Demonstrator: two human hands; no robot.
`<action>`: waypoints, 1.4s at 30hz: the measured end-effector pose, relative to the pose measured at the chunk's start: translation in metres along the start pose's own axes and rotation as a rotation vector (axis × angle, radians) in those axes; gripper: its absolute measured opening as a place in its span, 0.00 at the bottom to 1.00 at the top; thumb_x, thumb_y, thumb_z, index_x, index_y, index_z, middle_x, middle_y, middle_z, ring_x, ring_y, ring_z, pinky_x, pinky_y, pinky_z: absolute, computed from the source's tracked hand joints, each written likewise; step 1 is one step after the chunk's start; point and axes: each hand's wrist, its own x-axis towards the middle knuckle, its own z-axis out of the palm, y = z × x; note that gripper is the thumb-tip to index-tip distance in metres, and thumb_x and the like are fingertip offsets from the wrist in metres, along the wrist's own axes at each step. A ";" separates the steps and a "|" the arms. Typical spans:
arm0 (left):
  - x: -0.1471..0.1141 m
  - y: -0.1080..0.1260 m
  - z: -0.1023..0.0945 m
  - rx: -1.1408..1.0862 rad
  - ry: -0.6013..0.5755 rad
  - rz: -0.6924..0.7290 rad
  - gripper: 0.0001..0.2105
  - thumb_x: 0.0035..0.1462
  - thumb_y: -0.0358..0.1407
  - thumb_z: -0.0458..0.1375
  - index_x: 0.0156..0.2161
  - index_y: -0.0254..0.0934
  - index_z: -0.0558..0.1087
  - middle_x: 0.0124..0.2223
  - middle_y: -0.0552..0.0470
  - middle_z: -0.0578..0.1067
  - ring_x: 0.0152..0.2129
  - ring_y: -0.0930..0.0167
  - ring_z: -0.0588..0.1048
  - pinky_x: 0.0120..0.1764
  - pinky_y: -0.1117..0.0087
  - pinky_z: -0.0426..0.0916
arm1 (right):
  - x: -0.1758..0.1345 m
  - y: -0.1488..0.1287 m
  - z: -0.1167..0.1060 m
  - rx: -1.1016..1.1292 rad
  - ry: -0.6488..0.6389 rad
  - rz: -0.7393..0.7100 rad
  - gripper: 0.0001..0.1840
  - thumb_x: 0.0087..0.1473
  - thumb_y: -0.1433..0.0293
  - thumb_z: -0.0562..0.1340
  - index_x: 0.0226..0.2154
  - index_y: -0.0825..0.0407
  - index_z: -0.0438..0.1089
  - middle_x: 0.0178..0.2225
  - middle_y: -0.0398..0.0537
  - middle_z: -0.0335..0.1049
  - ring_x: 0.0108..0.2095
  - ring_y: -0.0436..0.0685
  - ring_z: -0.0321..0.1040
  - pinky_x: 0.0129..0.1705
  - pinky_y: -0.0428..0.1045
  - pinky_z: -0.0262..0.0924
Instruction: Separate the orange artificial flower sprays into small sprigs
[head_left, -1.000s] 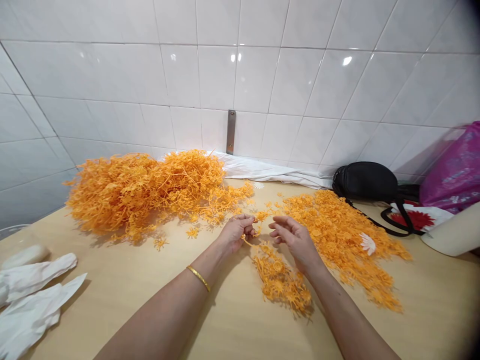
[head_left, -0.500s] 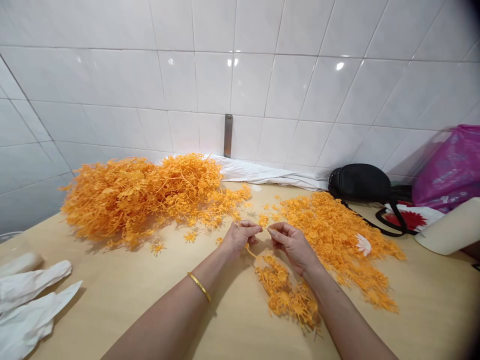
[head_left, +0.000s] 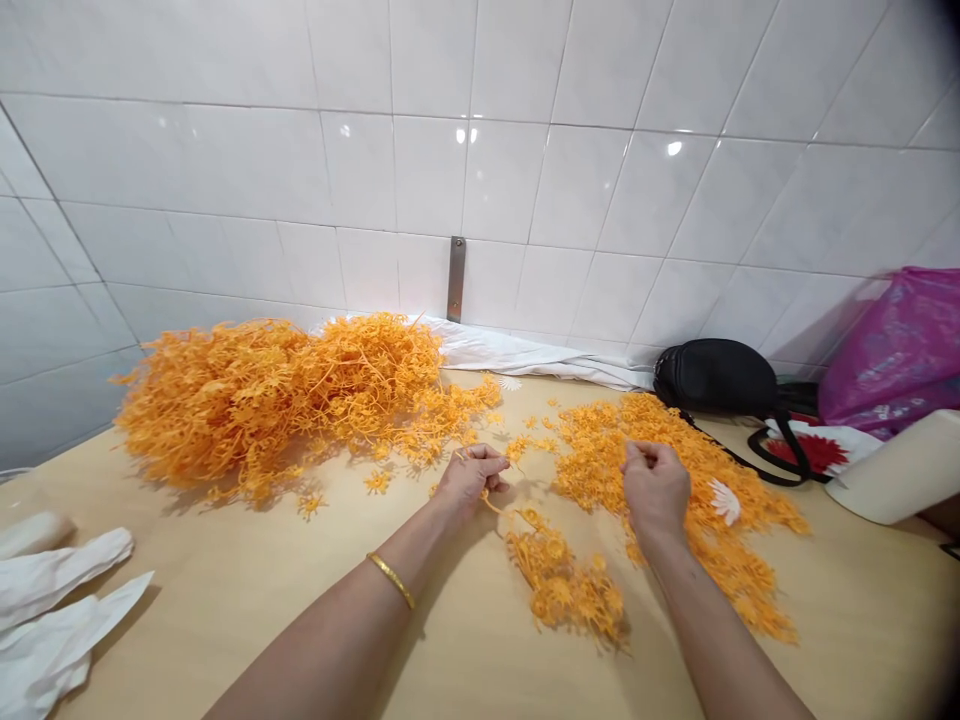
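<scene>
My left hand [head_left: 471, 477], a gold bangle on its wrist, pinches an orange plastic flower stem above the middle of the table. A bunch of orange plastic flowers [head_left: 564, 580] lies between my forearms, and a stem runs from it toward the left hand. My right hand [head_left: 656, 487] is closed over the near side of a spread pile of loose orange flower pieces [head_left: 600, 440]; whatever its fingers hold is hidden. Left of my hands rises a big heap of orange flower stems [head_left: 247, 410].
A white petal piece [head_left: 724, 502] sits on the right pile. Behind it are a black bag [head_left: 716, 375] with a strap, a purple plastic bag [head_left: 896, 350] and a cream roll [head_left: 896, 470]. White gloves [head_left: 60, 610] lie at left. White cloth [head_left: 525, 352] runs along the tiled wall.
My right hand has moved right, away from my left hand, to the loose flower pile. The left hand stays nearly in place, still pinching the stem.
</scene>
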 end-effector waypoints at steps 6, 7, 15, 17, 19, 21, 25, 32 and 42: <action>-0.004 -0.002 0.005 0.125 0.051 0.065 0.08 0.39 0.30 0.60 0.17 0.33 0.65 0.15 0.57 0.61 0.14 0.79 0.62 0.23 0.73 0.60 | -0.013 -0.022 -0.005 -0.293 -0.036 -0.367 0.09 0.47 0.69 0.52 0.29 0.52 0.66 0.36 0.55 0.61 0.40 0.61 0.56 0.42 0.56 0.50; -0.005 -0.002 0.006 0.141 0.055 0.072 0.08 0.39 0.30 0.60 0.17 0.33 0.65 0.15 0.57 0.61 0.14 0.79 0.62 0.22 0.73 0.59 | -0.017 -0.028 -0.004 -0.280 -0.065 -0.432 0.10 0.49 0.70 0.51 0.31 0.52 0.66 0.37 0.54 0.62 0.41 0.60 0.56 0.43 0.56 0.49; -0.007 -0.001 0.005 0.225 -0.017 0.101 0.09 0.38 0.31 0.60 0.16 0.33 0.64 0.14 0.56 0.62 0.13 0.79 0.60 0.20 0.75 0.52 | -0.040 -0.041 0.006 -0.112 -0.744 -0.596 0.17 0.47 0.73 0.53 0.42 0.50 0.65 0.35 0.49 0.61 0.37 0.55 0.58 0.40 0.51 0.55; -0.007 0.001 0.004 0.193 -0.059 0.104 0.10 0.38 0.33 0.61 0.15 0.33 0.64 0.13 0.56 0.62 0.13 0.79 0.60 0.20 0.75 0.53 | -0.042 -0.040 0.008 -0.070 -0.764 -0.489 0.11 0.47 0.72 0.54 0.35 0.51 0.68 0.31 0.47 0.60 0.32 0.53 0.58 0.35 0.50 0.56; -0.006 0.002 0.002 0.157 -0.082 0.105 0.11 0.38 0.35 0.61 0.15 0.33 0.64 0.13 0.56 0.61 0.12 0.80 0.59 0.20 0.75 0.53 | -0.041 -0.040 0.009 0.023 -0.750 -0.339 0.06 0.46 0.69 0.56 0.27 0.52 0.68 0.26 0.45 0.59 0.27 0.51 0.57 0.31 0.48 0.55; -0.005 0.003 0.000 0.110 -0.091 0.100 0.12 0.39 0.37 0.61 0.16 0.33 0.64 0.12 0.57 0.60 0.12 0.80 0.58 0.20 0.75 0.54 | -0.040 -0.041 0.008 0.216 -0.764 -0.124 0.08 0.44 0.64 0.58 0.23 0.52 0.65 0.22 0.42 0.59 0.24 0.49 0.56 0.28 0.47 0.54; -0.001 0.001 -0.005 0.031 -0.103 0.078 0.13 0.39 0.39 0.61 0.17 0.33 0.65 0.12 0.58 0.59 0.12 0.80 0.59 0.22 0.75 0.57 | -0.036 -0.040 0.009 0.636 -0.666 0.317 0.17 0.37 0.58 0.63 0.20 0.52 0.59 0.18 0.38 0.59 0.19 0.47 0.58 0.23 0.45 0.53; 0.002 0.002 -0.009 -0.049 -0.086 0.055 0.14 0.37 0.37 0.63 0.15 0.34 0.62 0.12 0.60 0.58 0.11 0.82 0.56 0.24 0.74 0.60 | -0.002 -0.017 -0.004 0.546 -0.045 0.351 0.17 0.39 0.57 0.60 0.21 0.50 0.53 0.21 0.39 0.59 0.17 0.47 0.56 0.21 0.47 0.54; -0.002 0.005 -0.007 -0.050 -0.054 0.010 0.13 0.37 0.37 0.63 0.16 0.33 0.63 0.11 0.59 0.58 0.11 0.81 0.58 0.24 0.75 0.60 | -0.016 -0.031 -0.010 -0.237 -0.182 -0.440 0.12 0.48 0.63 0.55 0.35 0.51 0.66 0.37 0.52 0.65 0.42 0.62 0.56 0.43 0.58 0.49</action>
